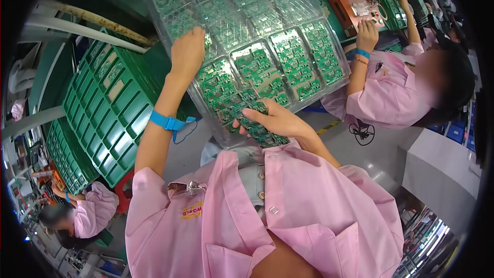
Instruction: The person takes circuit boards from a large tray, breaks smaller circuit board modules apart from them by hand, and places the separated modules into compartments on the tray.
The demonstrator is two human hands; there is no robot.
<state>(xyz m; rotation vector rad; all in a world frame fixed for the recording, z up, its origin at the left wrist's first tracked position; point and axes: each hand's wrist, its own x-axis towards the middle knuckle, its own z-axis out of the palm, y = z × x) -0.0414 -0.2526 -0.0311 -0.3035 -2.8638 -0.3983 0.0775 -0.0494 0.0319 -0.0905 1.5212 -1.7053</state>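
Note:
My right hand (280, 120) is closed around a green circuit board (263, 129), held just in front of my chest, thumb on top. My left hand (189, 50), with a blue wrist strap, has its fingers curled down at the left part of a clear plastic tray (337, 51); what its fingertips grip, if anything, is hidden. In the tray's compartments lie several green circuit boards (296, 62). Part of the held board overlaps the tray's near left compartment.
Green divided trays (116, 90) are stacked on the left. A co-worker (391, 85) sits at the right beside a brown-red box (339, 7). Another co-worker (95, 208) is at the lower left. A pale cabinet (442, 170) stands at the right.

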